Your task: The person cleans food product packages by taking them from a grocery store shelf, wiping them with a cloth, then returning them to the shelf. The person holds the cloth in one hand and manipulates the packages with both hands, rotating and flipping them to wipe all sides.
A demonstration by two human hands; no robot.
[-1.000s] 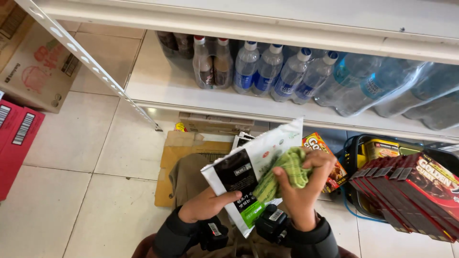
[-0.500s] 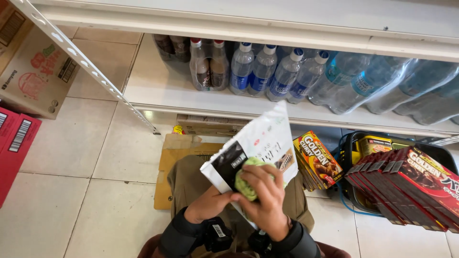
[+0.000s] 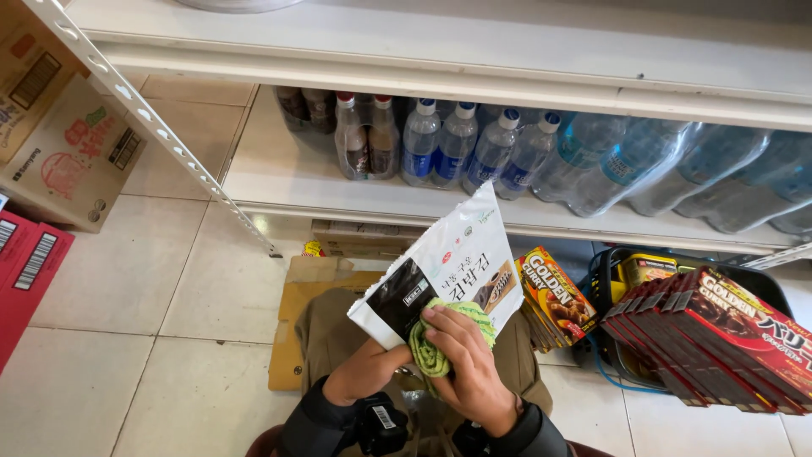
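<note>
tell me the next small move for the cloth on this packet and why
Probably slide the right hand and its green cloth up the white packet: the cloth sits at the lower edge, the upper face is uncovered, and the left hand steadies the bottom.

White shelf [image 3: 279,182]: bottles [image 3: 457,144] in row. Tiled floor [image 3: 127,355]: flattened cardboard [image 3: 292,313].

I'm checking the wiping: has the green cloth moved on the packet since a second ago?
Yes. The cloth under the right hand slid from the packet's right edge, near the curry boxes, left onto its front.
</note>
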